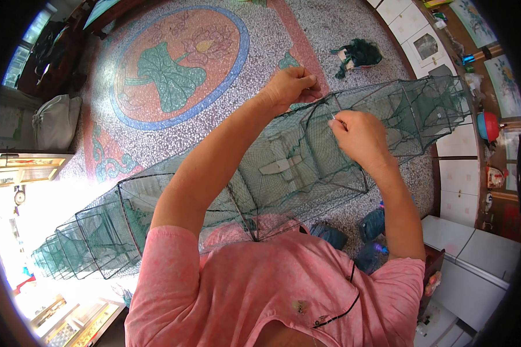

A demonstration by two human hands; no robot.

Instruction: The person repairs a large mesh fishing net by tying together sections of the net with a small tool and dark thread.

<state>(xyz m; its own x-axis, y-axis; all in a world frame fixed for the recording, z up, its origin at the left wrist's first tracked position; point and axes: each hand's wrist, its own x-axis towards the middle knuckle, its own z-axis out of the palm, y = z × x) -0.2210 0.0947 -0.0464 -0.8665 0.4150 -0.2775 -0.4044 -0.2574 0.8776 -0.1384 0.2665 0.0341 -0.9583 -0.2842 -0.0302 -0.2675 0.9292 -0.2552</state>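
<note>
net mending mid-way | left hand point(289, 87) pinches green cage net point(283, 168) mesh | right hand point(356, 136) pinches thin needle point(334, 118) | remaining stretch unclear

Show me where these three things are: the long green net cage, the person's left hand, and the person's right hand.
long green net cage point(283, 173): head view, on the mesh of a middle section.
left hand point(289, 87): head view, on the back of the hand.
right hand point(359, 136): head view, on the back of the hand, at the net's top edge.
</note>
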